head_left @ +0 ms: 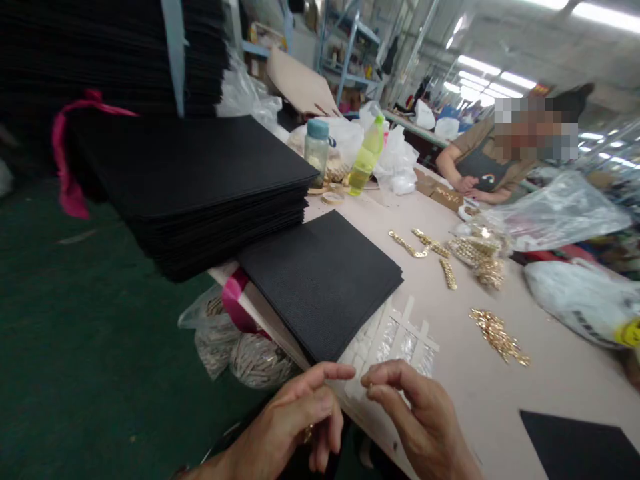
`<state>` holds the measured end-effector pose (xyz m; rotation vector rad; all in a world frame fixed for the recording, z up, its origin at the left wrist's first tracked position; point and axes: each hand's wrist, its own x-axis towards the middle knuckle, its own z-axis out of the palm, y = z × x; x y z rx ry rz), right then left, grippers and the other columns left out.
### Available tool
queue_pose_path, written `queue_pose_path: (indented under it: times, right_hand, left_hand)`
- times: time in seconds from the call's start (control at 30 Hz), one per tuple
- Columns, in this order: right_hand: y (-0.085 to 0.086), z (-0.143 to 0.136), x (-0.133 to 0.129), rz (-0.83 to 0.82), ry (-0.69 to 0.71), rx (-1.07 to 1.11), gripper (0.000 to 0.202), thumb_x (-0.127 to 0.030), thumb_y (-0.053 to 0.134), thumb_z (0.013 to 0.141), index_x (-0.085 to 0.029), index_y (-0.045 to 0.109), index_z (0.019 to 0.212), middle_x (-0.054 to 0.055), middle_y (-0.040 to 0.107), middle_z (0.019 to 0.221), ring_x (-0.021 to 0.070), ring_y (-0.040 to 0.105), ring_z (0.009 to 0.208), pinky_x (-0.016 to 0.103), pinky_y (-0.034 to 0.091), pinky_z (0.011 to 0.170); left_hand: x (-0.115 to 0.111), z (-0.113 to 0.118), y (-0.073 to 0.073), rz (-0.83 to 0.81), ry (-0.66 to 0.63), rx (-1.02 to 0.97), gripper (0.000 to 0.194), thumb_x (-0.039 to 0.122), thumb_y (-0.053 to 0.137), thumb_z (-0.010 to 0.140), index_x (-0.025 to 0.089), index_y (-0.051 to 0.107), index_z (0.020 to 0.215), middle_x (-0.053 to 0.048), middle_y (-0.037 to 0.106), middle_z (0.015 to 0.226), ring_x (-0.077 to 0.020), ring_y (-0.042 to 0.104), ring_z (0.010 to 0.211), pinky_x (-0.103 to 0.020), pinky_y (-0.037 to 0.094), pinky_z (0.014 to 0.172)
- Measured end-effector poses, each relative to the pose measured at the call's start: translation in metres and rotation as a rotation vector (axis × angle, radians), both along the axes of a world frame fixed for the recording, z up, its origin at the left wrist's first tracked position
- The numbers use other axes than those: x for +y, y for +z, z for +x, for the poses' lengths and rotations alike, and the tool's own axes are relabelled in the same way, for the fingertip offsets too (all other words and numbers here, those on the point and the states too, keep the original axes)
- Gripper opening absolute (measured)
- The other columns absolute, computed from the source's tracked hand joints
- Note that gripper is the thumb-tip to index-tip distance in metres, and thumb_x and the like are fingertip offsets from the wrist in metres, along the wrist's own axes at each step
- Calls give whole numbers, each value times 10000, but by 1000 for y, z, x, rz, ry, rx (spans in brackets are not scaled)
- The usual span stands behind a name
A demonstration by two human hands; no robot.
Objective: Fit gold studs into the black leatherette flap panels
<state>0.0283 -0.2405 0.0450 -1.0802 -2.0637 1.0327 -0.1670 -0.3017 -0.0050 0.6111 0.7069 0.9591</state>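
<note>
My left hand (300,413) has its index finger stretched out and its other fingers curled. A bit of gold metal piece (309,433) shows in that curl, mostly hidden. Thumb and forefinger of my right hand (415,407) pinch a tiny gold piece (370,385), too small to make out fully. The two hands are close together at the table's front edge. Just beyond them lie white strips (405,333) crossed over clear plastic, and a short stack of black leather-like sheets (325,280). A loose pile of gold metal pieces (500,337) lies to the right.
A tall stack of black sheets (200,173) stands at left. Gold chains (410,247) and bagged gold parts (483,250) lie farther back. A green-yellow bottle (367,157) and a blue-lidded jar (317,147) stand behind. A co-worker (485,163) sits across. A black sheet (580,443) lies at right.
</note>
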Motion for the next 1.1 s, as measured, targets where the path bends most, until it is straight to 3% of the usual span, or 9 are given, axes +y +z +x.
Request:
queue_pose_path:
  times: [0.07,0.17,0.33,0.43,0.53,0.6,0.67,0.87,1.1]
  right_hand:
    - [1,-14,24,-20,-98,-32,129,-290,567,937,-235,670,881,-17,704,758,129,670,691,212,501,651]
    - [2,-45,70,110,-164,-41,130,-313,589,920,-238,690,956,-7,727,823,153,681,757,243,502,700]
    - [0,-97,117,339,-146,-234,163,-245,547,920,-203,690,986,34,727,865,185,665,772,294,478,737]
    - [3,-106,108,340,-47,-401,182,-220,516,930,-197,694,959,43,699,801,203,641,782,308,458,727]
    - [11,-97,84,155,103,-381,162,-231,531,933,-223,691,915,9,694,801,163,625,739,274,448,694]
    - [15,-89,71,-22,171,-310,135,-253,569,922,-248,699,887,-22,692,792,134,615,712,246,446,675]
    - [15,-85,62,-154,161,-247,118,-279,602,906,-260,712,867,-36,680,761,122,606,700,232,447,651]
    - [5,-99,57,-403,85,-172,126,-312,641,863,-240,729,917,-30,655,679,119,606,590,232,487,551]
    - [11,-118,57,-244,217,-248,74,-244,674,842,-263,745,834,-29,658,751,106,591,644,247,468,630]
  left_hand:
    - [-3,-16,3,-70,117,70,410,465,578,858,148,612,1116,11,597,632,-87,484,501,-200,388,492]
    - [-3,-38,7,-77,246,218,322,456,624,842,147,660,928,22,574,630,-77,468,533,-197,365,523]
    - [6,-58,6,-43,392,329,382,517,534,907,179,655,1036,15,641,790,-57,436,523,-203,321,507]
    - [9,-62,1,-42,389,306,404,548,517,916,170,658,910,10,663,751,-66,454,516,-207,342,504]
    - [7,-65,-4,-88,436,273,353,518,562,912,187,657,835,9,700,777,-103,573,632,-218,441,600]
    - [5,-67,-5,-125,486,248,284,474,580,918,215,674,985,-3,738,978,-155,655,921,-252,496,808]
    - [2,-68,-5,-141,513,278,317,448,592,921,239,646,1152,-4,703,1207,-182,573,1211,-291,421,1036]
    - [-9,-71,0,-179,511,528,503,532,573,906,275,562,1339,25,559,1441,-208,445,1370,-309,291,1177]
    - [-26,-71,-12,-207,565,353,536,467,591,917,270,495,1407,-7,561,1437,-237,464,1364,-378,322,1182]
